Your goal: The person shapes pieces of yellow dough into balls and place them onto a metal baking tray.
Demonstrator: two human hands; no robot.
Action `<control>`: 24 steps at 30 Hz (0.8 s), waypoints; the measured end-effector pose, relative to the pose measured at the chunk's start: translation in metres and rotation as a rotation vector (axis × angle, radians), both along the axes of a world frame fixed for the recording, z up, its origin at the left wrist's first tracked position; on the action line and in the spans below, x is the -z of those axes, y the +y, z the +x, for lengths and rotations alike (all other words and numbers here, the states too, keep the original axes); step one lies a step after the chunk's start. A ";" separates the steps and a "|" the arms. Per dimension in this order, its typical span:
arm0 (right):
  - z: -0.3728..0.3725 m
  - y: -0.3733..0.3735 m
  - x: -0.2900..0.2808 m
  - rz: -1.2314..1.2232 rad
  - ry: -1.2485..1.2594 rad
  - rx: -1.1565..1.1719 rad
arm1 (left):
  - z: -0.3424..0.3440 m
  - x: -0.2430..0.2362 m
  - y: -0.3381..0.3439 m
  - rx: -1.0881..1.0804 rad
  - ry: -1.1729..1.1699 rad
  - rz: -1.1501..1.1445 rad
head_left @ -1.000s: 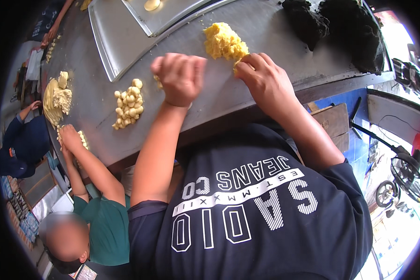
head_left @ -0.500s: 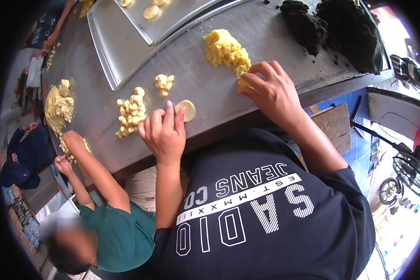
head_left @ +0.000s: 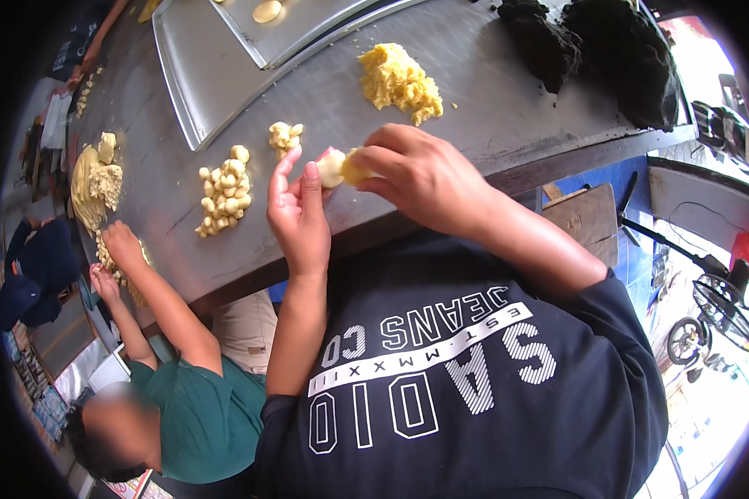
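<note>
My left hand (head_left: 298, 224) holds a pale dough disc (head_left: 330, 167) up off the table, between the thumb and fingers. Pinched in my right hand (head_left: 424, 176) is a lump of crumbly yellow filling (head_left: 355, 170), right against the disc's right side. My right fingertips are partly hidden behind the hand. Beyond it, a larger heap of yellow filling (head_left: 399, 81) lies on the metal table (head_left: 324, 100). To the left of my left hand sits a pile of small dough balls (head_left: 225, 191), with a smaller cluster of dough balls (head_left: 285, 135) just past my fingertips.
Metal trays (head_left: 193, 108) stand at the far side, with flattened dough rounds (head_left: 266, 11) on one. A large dark crumbly mass (head_left: 624, 62) covers the right end. At left, a co-worker in green (head_left: 208, 416) works by a dough mass (head_left: 98, 183). The table's near edge (head_left: 241, 287) runs before me.
My right hand has come left from the filling heap with a lump of it. My left hand has picked the dough disc up off the table, and the two now meet.
</note>
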State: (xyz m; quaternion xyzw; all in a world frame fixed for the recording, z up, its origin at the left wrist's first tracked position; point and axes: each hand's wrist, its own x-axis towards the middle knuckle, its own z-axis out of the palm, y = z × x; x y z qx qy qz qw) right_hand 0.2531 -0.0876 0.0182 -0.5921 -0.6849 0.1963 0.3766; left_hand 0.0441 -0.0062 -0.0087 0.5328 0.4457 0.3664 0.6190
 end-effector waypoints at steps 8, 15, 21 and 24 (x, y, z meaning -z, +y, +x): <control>-0.002 0.013 -0.006 0.057 0.255 -0.139 | -0.015 0.010 0.024 0.333 0.385 0.443; -0.024 -0.002 0.011 0.146 -0.095 -0.084 | 0.010 0.018 0.023 0.244 0.519 0.863; -0.001 0.013 -0.004 0.056 0.151 -0.047 | -0.003 -0.013 0.029 0.626 0.385 0.666; -0.006 0.018 0.000 0.017 0.102 0.032 | -0.006 -0.007 0.024 0.698 0.345 0.466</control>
